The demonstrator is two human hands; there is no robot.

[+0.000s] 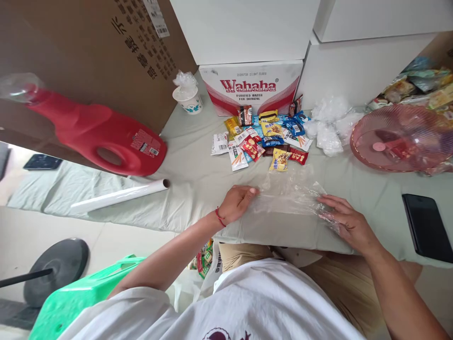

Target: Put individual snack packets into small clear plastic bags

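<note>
L hand [238, 204] & R hand [348, 221] fingers pinch clear plastic [288, 198]. Snack pkts [272, 129] just beyond. Ctn [249, 97] marked "Wahaha Purified Water for Drinking".

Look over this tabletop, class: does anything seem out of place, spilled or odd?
Mildly, the paper cup beside the Wahaha box: crumpled clear plastic bulges above its rim, an unusual filling. The snack packets lie jumbled; the left hand and right hand hold wrinkled film. I see no spill.
</note>
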